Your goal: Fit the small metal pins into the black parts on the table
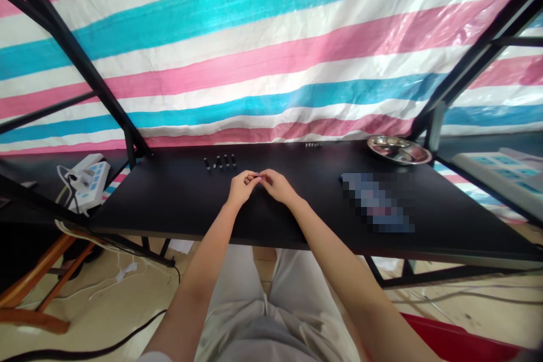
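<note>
Over the middle of the black table [178, 198], my left hand [242, 186] and my right hand [276, 184] meet at the fingertips. Both are closed in a pinch around something small between them, mostly covered by the fingers and too small to name. To the left of my hands stand several small dark cylinders [226, 160] with light ends, in a loose row. Farther back, right of my hands, several tiny shiny metal pieces [313, 145] are lined up near the table's rear edge.
A round steel dish [399, 151] sits at the back right corner. Nearer on the right lies a blurred-out blue object [377, 203]. A white power strip [90, 184] with cables is at the left. Black frame posts [76, 62] and a striped plastic sheet [271, 56] enclose the table.
</note>
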`<state>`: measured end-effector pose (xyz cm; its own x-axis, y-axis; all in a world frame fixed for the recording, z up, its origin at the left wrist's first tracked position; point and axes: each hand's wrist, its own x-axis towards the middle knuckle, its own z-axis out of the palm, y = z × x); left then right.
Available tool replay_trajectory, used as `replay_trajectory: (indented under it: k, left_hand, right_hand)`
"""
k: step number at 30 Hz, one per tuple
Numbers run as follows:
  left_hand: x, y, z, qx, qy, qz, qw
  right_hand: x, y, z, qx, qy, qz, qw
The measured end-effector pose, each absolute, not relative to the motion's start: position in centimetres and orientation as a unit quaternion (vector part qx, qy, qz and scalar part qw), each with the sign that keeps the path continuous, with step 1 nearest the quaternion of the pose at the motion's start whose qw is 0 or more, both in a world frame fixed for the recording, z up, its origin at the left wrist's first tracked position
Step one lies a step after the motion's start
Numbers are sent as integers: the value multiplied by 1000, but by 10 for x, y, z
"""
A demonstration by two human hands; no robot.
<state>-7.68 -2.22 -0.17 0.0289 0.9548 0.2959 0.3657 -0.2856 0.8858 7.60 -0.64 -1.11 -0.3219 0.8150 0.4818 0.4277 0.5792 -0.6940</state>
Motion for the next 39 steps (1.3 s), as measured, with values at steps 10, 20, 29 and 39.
replay_trajectory:
  k: [10, 20, 29, 39]
  left_hand:
    - [-75, -26, 2, 659, 500, 460, 323]
    - [-78, -26, 2, 665, 509, 467, 283]
    - [-80, -28, 5, 663, 538, 467, 229]
    - [-79, -30, 6, 703, 551, 410, 186]
  right_hand:
    - [77, -9, -7, -400, -799, 230, 386]
    - [79, -5, -11, -435, -801, 177, 372]
    - [97, 16, -10, -541, -649, 185, 502]
    - [130, 77, 10, -635, -628, 158, 422]
